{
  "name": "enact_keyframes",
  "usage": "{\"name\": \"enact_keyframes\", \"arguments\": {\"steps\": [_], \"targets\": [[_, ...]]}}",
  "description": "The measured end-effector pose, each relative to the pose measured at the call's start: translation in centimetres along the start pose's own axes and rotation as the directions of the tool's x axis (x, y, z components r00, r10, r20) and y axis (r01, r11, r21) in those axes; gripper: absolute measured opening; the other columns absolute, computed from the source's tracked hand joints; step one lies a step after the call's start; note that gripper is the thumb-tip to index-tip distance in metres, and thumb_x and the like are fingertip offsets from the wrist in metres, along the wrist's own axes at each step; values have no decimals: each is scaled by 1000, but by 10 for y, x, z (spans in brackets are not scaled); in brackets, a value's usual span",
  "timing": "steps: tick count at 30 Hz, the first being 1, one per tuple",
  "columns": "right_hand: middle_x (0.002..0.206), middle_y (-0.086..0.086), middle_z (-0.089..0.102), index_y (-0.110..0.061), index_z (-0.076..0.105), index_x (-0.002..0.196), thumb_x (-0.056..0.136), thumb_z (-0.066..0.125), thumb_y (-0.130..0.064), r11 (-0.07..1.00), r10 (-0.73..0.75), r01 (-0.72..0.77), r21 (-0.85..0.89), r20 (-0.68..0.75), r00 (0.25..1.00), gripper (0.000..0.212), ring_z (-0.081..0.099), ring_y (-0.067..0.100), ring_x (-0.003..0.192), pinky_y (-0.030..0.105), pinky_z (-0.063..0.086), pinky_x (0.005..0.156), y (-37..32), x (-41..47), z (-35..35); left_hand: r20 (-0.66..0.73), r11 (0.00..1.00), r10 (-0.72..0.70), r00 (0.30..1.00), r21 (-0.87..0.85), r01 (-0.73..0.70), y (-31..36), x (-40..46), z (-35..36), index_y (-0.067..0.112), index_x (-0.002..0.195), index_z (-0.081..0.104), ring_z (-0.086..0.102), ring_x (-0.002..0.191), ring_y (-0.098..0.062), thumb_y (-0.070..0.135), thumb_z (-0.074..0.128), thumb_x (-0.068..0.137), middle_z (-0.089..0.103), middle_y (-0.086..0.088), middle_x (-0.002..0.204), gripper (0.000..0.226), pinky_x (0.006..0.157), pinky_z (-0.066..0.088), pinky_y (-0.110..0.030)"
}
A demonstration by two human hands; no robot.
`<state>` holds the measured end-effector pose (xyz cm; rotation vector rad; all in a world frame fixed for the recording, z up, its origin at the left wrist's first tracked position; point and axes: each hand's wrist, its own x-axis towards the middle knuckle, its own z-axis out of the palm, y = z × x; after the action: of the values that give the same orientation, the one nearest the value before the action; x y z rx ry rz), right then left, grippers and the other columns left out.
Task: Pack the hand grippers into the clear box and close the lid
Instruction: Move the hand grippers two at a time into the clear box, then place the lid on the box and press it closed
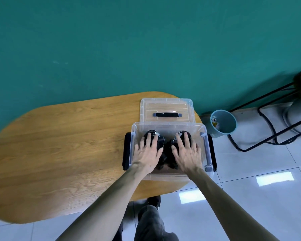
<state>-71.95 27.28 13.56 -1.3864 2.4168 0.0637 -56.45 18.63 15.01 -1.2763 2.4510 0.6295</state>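
Observation:
The clear box point(169, 125) stands open on the right end of the wooden table point(63, 145), with black latches on its left and right sides. Inside lie black hand grippers with metal springs: one on the left point(156, 136), one on the right point(180, 134). My left hand point(147, 153) lies flat over the left gripper with fingers spread. My right hand point(186, 153) presses flat on the right gripper the same way. The clear lid point(166, 103), with a black handle, lies on the table just behind the box.
A teal bin point(223, 124) with a can inside stands on the tiled floor right of the table. A black metal frame point(274, 119) stands further right. A teal wall runs behind the table. My legs show below the table edge.

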Motion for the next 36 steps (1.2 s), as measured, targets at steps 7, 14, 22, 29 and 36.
{"name": "enact_keyframes", "arguments": {"steps": [7,14,22,29,36], "targets": [[168,5,-6,-32,2,160,104,23,-53,999,-41,43,-14,120,992,63,-4,35,153,52,14,121,1,-7,3,180,999,23,983,32,-29,-9,-12,1,28,161,-9,-6,156,-29,56,16,106,-28,-1,165,67,124,10,-52],[165,13,19,-25,21,158,100,15,-55,997,-71,71,-3,-2,997,65,20,38,150,54,24,117,2,-1,-12,69,990,49,996,132,-58,-6,-2,-21,22,162,-1,-5,156,-28,54,13,107,-11,-8,169,65,125,8,-51],[151,16,45,-18,36,152,103,32,-46,990,-124,112,-83,-151,981,56,48,39,129,52,43,100,7,39,-62,-246,969,-19,969,235,78,4,33,-80,15,158,17,38,137,-29,48,13,107,29,-12,161,61,103,38,-40],[123,10,61,-22,44,143,100,25,-50,991,-92,77,-106,-145,985,55,57,32,102,46,50,79,-2,86,-96,-292,989,30,956,149,15,-1,81,-112,20,158,19,58,119,-28,50,16,106,54,-12,142,60,90,50,-39],[143,9,44,-32,28,153,94,9,-68,998,-36,32,-52,-88,995,72,49,39,119,55,49,92,36,156,-95,-182,995,-13,983,90,30,-28,157,-102,38,160,1,50,128,-36,68,7,98,15,-11,168,69,85,56,-42]]}}
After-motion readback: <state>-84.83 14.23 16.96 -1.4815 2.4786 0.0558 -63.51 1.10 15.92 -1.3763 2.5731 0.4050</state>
